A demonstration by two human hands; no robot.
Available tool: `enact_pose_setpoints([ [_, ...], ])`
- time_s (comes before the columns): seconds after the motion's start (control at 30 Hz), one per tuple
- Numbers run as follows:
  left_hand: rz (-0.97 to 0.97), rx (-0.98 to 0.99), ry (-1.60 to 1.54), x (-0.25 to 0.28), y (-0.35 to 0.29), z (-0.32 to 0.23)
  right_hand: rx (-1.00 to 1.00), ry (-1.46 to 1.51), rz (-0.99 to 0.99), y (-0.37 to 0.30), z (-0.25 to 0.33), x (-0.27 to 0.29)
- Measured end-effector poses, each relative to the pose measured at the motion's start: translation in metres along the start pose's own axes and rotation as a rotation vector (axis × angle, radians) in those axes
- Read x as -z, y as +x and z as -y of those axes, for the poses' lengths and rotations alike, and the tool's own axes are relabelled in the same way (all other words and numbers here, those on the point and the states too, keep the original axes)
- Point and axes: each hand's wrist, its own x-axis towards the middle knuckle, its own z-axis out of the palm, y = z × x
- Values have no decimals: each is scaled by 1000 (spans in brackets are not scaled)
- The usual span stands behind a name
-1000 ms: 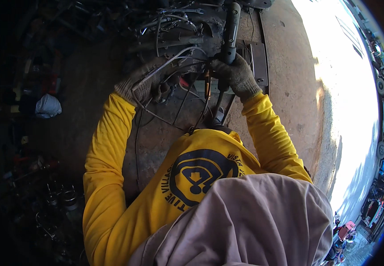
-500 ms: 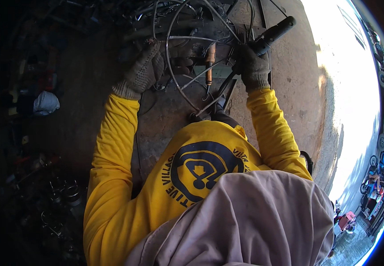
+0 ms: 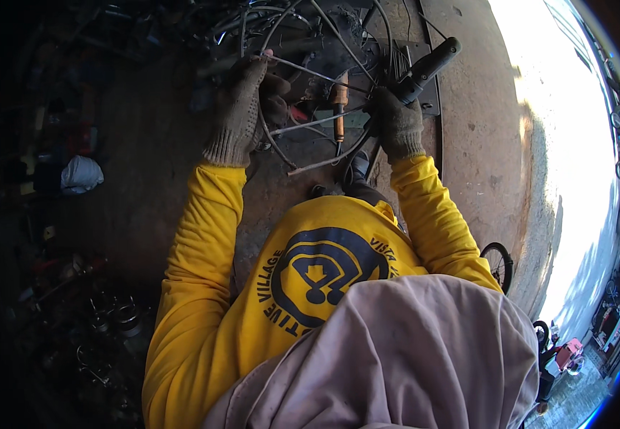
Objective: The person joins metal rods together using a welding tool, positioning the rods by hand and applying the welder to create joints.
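My left hand (image 3: pixel 242 114), in a grey knitted glove, is closed on the left side of a round metal-rod frame (image 3: pixel 315 129). The frame is a thin hoop crossed by straight rods, held tilted above the floor. In my right hand (image 3: pixel 399 127), also gloved, is a black welding electrode holder (image 3: pixel 433 66) with a thin rod at its far tip. My right hand is beside the frame's right side; whether its fingers also grip the frame is hidden. Between my hands, below the frame, is an orange and black cylindrical tool (image 3: pixel 339 107) with a thin cord.
Dark metal pieces and bent rods (image 3: pixel 260 18) crowd the far side. A bundle of thin rods (image 3: pixel 401 61) lies beside the electrode holder. A whitish cloth-like bundle (image 3: pixel 81 175) sits at left, and a wheel (image 3: pixel 497 264) stands at right. Motorcycles line the bright far right.
My left hand has moved right and farther away, turning the frame. My right hand and the electrode holder have shifted slightly left and nearer.
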Motion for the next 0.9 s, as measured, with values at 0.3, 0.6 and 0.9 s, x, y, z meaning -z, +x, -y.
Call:
enact_pose_setpoints([
  [0.3,-169,-140,367,-48,40,-1,-46,1,-28,29,-24,49],
  [0.6,-255,-183,410,-82,105,-17,59,-119,-44,30,-31,145],
  [0.9,-340,-190,374,-89,128,-3,115,-384,325,90,10,164],
])
